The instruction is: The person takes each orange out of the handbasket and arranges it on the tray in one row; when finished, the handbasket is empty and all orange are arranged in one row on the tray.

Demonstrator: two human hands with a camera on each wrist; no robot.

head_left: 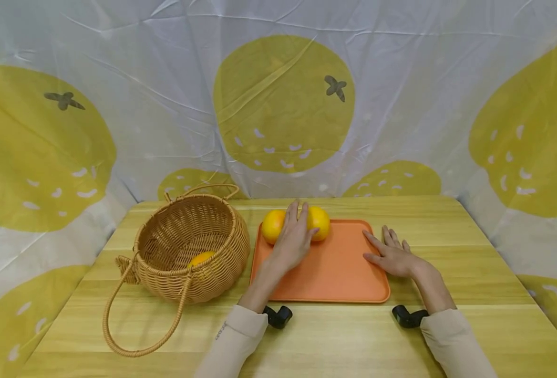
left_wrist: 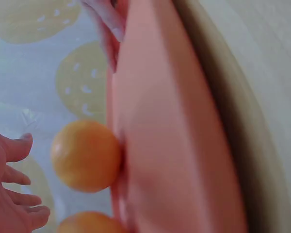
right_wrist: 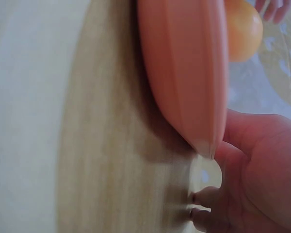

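Two oranges side by side at the far edge of an orange plastic tray (head_left: 340, 273) on a wooden table (head_left: 449, 325): left orange (head_left: 272, 226) near the tray's far left corner, right orange (head_left: 319, 222) just beside it. Left hand (head_left: 294, 239) stretched forward over the tray, fingers straight and slightly spread, lying between and across the two fruits, fingertips reaching past their tops; palm resting low on the tray behind them. From the head view, fingers laid on or against both oranges rather than curled around either; nothing pinched or enclosed. In the left wrist view, right orange (left_wrist: 86, 155) close against the tray's raised rim (left_wrist: 117, 145), left orange (left_wrist: 89, 222) partly cut off at the bottom edge, relaxed open fingers (left_wrist: 17, 199) just beside them, a small gap visible there. Right hand (head_left: 392, 254) flat on the tray's right edge, fingers extended and loosely spread, thumb toward the tray's middle, well apart from both oranges. In the right wrist view, right hand (right_wrist: 262, 170) against the tray rim (right_wrist: 203, 141), thumb above it, fingertips (right_wrist: 203, 208) on the wood below. Left of the tray, a woven wicker basket (head_left: 165, 252) with a long loop handle (head_left: 132, 336) lying on the table, another orange (head_left: 201, 258) inside it. Backdrop of white cloth (head_left: 165, 79) printed with large yellow fruit shapes.
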